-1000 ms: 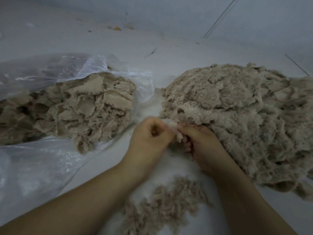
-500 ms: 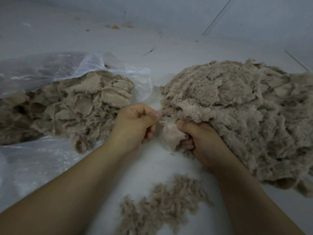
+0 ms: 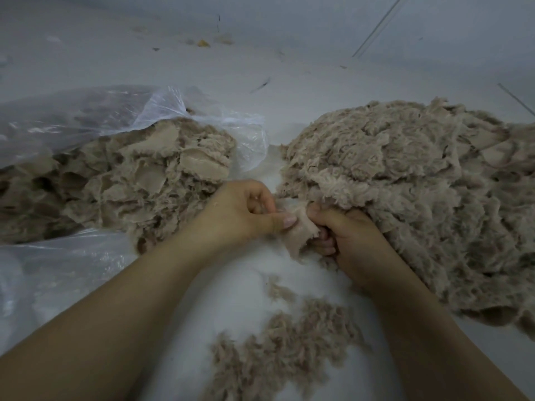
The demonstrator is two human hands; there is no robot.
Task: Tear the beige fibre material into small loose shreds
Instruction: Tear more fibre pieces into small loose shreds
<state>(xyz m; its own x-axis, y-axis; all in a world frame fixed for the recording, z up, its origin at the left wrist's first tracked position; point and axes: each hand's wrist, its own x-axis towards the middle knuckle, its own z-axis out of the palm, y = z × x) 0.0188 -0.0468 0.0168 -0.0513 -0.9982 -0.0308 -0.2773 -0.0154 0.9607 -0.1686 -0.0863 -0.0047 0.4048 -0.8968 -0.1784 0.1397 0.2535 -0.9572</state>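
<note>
Fuzzy matt fibre piece (image 3: 298, 233); glossy crinkled clear plastic bag (image 3: 86, 111).

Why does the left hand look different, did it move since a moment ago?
Yes. The left hand has slid back right, away from the plastic bag, and pinches the fibre piece again.

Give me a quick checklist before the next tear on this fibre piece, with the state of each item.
1. Left hand pinches the beige fibre piece: ok, thumb and fingers are on its left edge.
2. Right hand holds the same piece: ok, fingers curl round its right side.
3. Piece free of the big fibre pile: cannot tell, its top edge runs under the pile's overhang.
4. Bare floor below the hands for shreds to drop: ok.
5. Small shred pile lies nearer the person, apart from the hands: ok.
6. Clear plastic bag of fibre lies apart to the left, untouched: ok.
</note>
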